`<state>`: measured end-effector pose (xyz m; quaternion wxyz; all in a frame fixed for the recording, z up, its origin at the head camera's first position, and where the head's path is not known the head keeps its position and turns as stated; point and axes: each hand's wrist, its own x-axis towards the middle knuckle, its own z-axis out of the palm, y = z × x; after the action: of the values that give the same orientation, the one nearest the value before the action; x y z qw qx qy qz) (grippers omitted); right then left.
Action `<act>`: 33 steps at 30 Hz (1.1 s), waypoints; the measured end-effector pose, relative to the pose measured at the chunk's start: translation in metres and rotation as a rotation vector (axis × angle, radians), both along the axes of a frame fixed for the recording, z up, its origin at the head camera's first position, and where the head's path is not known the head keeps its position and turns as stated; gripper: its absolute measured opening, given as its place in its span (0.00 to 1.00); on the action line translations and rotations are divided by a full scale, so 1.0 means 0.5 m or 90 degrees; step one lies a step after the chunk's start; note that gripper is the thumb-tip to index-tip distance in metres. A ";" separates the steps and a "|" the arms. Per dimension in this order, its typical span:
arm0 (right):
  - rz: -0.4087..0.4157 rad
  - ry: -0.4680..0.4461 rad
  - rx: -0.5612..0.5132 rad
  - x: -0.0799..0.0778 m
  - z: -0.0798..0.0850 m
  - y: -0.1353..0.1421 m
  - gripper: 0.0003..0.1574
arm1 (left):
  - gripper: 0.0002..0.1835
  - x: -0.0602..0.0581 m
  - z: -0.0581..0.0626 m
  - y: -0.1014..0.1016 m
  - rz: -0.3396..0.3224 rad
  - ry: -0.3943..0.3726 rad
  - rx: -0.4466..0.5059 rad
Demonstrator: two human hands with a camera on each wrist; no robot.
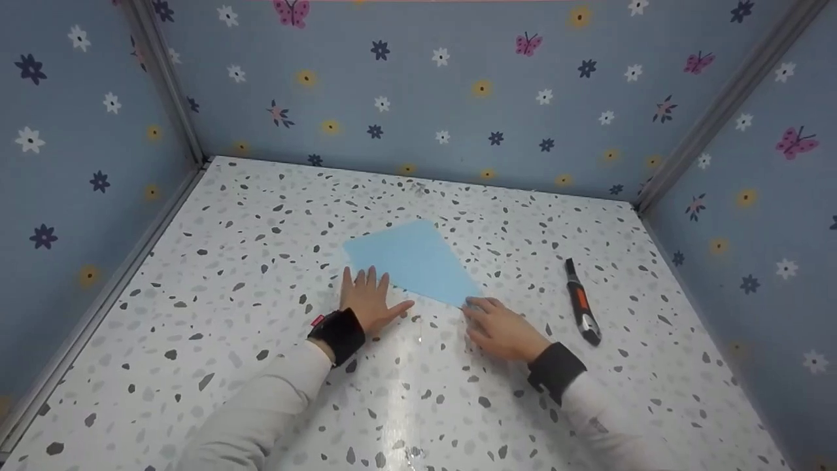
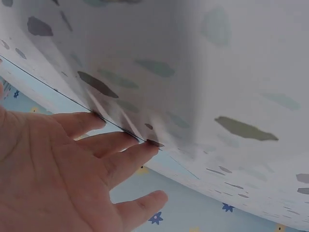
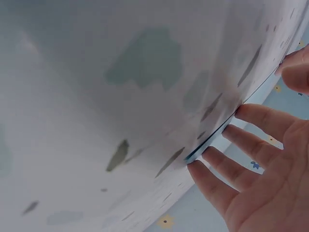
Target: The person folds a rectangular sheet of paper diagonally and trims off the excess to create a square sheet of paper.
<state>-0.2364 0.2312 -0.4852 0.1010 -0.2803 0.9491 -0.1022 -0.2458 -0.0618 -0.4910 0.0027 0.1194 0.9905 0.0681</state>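
A light blue sheet of paper (image 1: 412, 256) lies flat on the speckled tabletop, its outline an uneven four-sided shape. My left hand (image 1: 368, 302) rests at the paper's near left edge, fingers straight and spread, thumb out to the side. In the left wrist view, fingertips of the left hand (image 2: 72, 164) touch along that edge. At the right-hand corner, my right hand (image 1: 507, 330) touches the paper with its fingertips. The right wrist view shows the right hand (image 3: 263, 169) with fingers extended and apart against the paper's thin edge (image 3: 205, 144).
A utility knife (image 1: 581, 302) with a black and orange handle lies to the right of my right hand. Blue flower-patterned panels (image 1: 428, 85) stand around the back and both sides of the white speckled tabletop (image 1: 261, 216). Light glares on the near middle of the surface.
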 end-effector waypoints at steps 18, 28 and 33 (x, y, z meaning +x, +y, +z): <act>0.077 0.115 -0.079 0.044 -0.003 -0.014 0.18 | 0.52 -0.069 -0.011 0.001 0.038 -0.074 -0.026; 0.082 0.096 -0.065 0.061 0.004 -0.032 0.19 | 0.56 -0.081 -0.008 0.021 0.075 -0.100 -0.029; 0.091 0.092 -0.074 0.054 0.005 -0.029 0.18 | 0.58 -0.079 -0.008 0.033 0.100 -0.097 -0.023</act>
<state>-0.2095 0.2166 -0.4824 0.0229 -0.3590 0.9241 -0.1291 -0.2852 -0.0454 -0.4951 0.0745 0.0362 0.9948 0.0594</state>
